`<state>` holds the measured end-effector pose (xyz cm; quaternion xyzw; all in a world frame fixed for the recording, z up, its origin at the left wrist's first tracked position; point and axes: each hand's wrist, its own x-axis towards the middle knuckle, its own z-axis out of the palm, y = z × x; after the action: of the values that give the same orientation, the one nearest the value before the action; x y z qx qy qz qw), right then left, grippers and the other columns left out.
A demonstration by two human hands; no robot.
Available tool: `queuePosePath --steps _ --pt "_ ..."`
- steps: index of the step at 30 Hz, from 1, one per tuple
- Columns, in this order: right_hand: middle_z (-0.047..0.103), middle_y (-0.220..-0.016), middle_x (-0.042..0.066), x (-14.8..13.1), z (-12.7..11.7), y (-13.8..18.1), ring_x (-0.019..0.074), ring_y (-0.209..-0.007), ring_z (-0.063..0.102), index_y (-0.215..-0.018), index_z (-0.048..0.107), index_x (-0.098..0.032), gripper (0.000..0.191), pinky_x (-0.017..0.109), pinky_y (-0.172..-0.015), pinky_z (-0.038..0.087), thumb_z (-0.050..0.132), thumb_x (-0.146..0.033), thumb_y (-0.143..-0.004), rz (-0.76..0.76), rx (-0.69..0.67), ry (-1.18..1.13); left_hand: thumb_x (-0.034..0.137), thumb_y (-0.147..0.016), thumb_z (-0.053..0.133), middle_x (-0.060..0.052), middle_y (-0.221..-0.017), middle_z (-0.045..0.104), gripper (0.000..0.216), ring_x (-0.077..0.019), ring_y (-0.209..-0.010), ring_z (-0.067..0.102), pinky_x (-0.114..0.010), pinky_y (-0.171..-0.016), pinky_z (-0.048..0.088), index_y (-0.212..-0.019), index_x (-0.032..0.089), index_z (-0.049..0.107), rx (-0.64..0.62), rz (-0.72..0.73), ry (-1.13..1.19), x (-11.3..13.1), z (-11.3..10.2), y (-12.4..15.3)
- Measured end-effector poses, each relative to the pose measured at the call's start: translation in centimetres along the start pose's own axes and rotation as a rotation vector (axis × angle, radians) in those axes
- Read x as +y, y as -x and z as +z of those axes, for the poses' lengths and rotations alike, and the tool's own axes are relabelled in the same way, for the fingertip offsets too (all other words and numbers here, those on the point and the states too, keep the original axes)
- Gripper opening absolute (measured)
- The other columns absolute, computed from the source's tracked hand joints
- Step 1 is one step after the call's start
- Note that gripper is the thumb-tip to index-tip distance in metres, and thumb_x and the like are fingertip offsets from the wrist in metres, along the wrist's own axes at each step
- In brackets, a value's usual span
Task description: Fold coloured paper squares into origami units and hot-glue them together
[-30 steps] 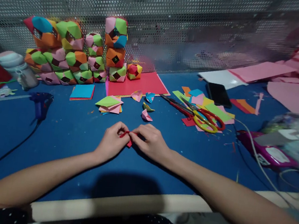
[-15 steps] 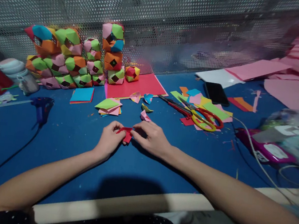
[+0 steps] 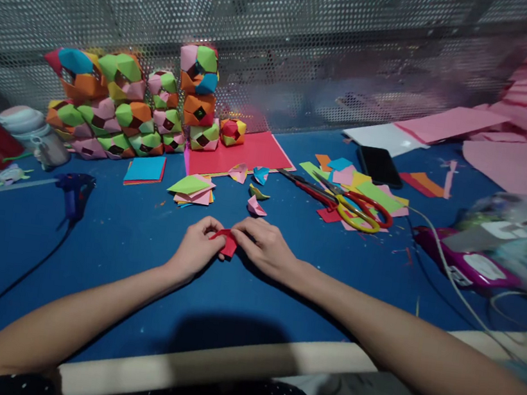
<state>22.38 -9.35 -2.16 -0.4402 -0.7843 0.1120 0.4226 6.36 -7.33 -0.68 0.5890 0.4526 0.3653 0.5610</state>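
Between my two hands is a small red piece of folded paper [image 3: 229, 247], just above the blue table [image 3: 132, 310]. My left hand [image 3: 201, 244] pinches its left side with thumb and fingers. On the upper right edge, the fingertips of my right hand [image 3: 264, 244] are closed on the same paper. Just beyond my hands lie small folded paper pieces: a pink one [image 3: 256, 206], a dark yellow one [image 3: 258, 192], a blue one [image 3: 260, 175] and a pale pink one [image 3: 238, 173].
Stacked folded-paper balls [image 3: 133, 117] stand at the back left. Nearer are blue squares [image 3: 145, 170], a mixed paper pile [image 3: 191, 188] and a glue gun [image 3: 72, 195]. To the right lie scissors [image 3: 358, 213] on paper scraps, a phone [image 3: 379, 166] and a cable [image 3: 448, 267].
The red paper has turned slightly and shifted a little right and toward me. My right fingers have come closer in, now gripping its upper edge.
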Motion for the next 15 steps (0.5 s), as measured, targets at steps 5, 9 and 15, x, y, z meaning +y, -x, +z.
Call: queuePosePath --steps 5,9,15 --pt "0.064 -0.089 0.005 0.6 -1.6 -1.0 0.0157 -0.079 0.06 -0.095 0.06 -0.019 0.022 0.029 -0.075 0.045 0.041 -0.03 -0.093 0.112 0.116 -0.082 0.012 -0.065 0.054 0.006 -0.057 0.055 0.008 -0.0067 -0.045 0.051 -0.018 -0.048 0.041 -0.071 0.016 0.05 0.034 0.017 0.047 -0.3 -0.1 -0.3" --pt "0.064 -0.089 0.006 3.6 -3.0 -1.7 0.0175 -0.083 0.06 -0.09 0.06 -0.018 0.029 0.03 -0.077 0.045 0.039 -0.038 -0.092 0.145 0.308 0.054 0.013 -0.065 0.051 0.005 -0.056 0.056 0.008 -0.0067 -0.044 0.051 -0.018 -0.046 0.041 -0.072 0.015 0.05 0.033 0.009 0.004 -0.6 -0.2 -0.5" --pt "0.061 -0.074 0.006 8.5 -4.1 -1.6 0.0182 -0.068 0.058 -0.083 0.058 -0.017 0.04 0.031 -0.068 0.046 0.031 -0.046 -0.091 0.283 0.429 0.204 0.011 -0.064 0.048 0.004 -0.054 0.056 0.009 -0.0077 -0.041 0.051 -0.018 -0.041 0.04 -0.071 0.016 0.049 -0.005 0.053 0.005 -1.1 -0.3 -0.4"
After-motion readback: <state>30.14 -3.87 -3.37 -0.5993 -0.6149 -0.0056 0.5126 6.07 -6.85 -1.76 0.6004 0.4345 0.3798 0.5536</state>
